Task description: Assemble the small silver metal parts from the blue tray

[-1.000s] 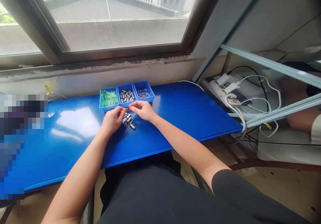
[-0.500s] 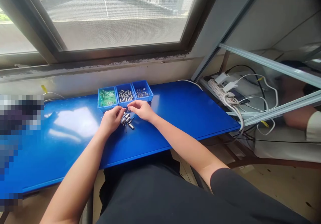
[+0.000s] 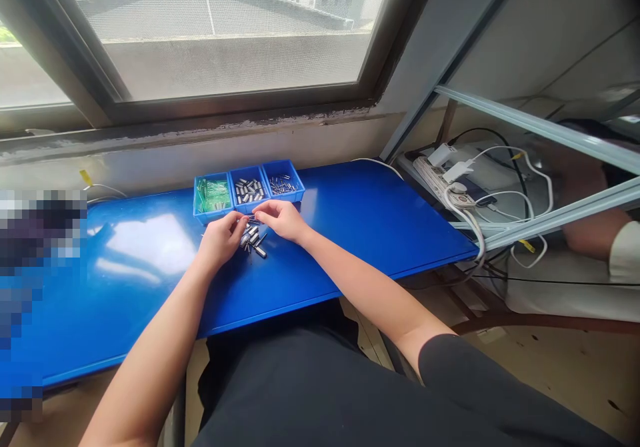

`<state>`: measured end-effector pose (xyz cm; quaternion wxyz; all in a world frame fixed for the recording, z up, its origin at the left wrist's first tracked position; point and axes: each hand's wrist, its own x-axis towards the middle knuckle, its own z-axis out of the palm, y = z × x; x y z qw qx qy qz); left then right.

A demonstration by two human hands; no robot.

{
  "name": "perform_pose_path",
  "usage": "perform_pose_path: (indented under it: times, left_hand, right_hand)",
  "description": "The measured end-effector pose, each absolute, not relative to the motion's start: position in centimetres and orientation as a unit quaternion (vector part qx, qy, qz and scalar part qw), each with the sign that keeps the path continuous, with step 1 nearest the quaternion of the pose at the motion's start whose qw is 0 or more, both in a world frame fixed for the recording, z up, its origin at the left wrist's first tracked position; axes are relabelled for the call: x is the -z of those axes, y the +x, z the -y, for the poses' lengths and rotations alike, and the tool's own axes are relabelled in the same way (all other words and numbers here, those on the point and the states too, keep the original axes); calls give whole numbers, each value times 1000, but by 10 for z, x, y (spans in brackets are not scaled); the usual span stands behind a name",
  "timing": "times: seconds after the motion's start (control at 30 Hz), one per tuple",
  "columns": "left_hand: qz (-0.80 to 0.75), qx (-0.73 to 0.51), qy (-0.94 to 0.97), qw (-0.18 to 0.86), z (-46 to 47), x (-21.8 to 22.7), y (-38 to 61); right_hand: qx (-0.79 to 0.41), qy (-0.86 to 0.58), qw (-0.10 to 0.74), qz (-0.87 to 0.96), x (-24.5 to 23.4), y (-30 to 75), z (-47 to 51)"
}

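Observation:
My left hand (image 3: 223, 237) and my right hand (image 3: 283, 220) meet above the table, both closed in a pinch. A thin, light-coloured rod-like piece (image 3: 251, 219) shows between their fingertips; its exact kind is too small to make out. Just below the fingers lies a loose pile of short shiny cylinders (image 3: 259, 251), mixed with thinner pins. Behind my hands stands a blue three-compartment tray (image 3: 217, 217). Its left compartment holds green and clear thin pieces (image 3: 216, 192), the middle one silver-and-dark cylinders (image 3: 249, 191), and the right one small thin metal pins (image 3: 283, 185).
The blue table (image 3: 320, 273) runs below a window (image 3: 240, 67). To the right are a metal frame (image 3: 545, 130), a power strip (image 3: 435, 175) with white plugs and cables, and part of another person's arm (image 3: 593, 237). A blurred-out patch covers the far left.
Both hands keep almost the same pinch and place. The view has shifted very slightly; the pile and tray look the same.

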<state>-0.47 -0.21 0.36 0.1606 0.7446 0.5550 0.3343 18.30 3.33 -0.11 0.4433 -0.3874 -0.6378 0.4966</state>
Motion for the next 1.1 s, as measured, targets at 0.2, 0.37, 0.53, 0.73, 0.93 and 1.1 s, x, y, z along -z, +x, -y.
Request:
perform_pose_path:
  times: [0.2,0.37,0.53,0.73,0.93,1.1]
  left_hand:
    - [-555,-329,748,157,2,-5,-5]
    - [-555,-327,749,157,3,-6,-5]
    - [-555,-328,748,158,3,-6,-5]
    - [-559,-327,746,158,3,-7,-4]
    - [-559,-326,747,153,4,-8,-4]
    - [-560,-327,744,158,3,-8,-4]
  right_hand:
    - [-496,-388,446,636,2,182,-33]
    - [-492,-389,439,644,1,183,-33]
    - [-492,-386,437,647,1,183,-33]
    - [-487,-385,435,653,0,183,-32]
    - [-472,-386,429,667,-2,183,-31]
    - [-470,-388,428,667,-5,183,-29]
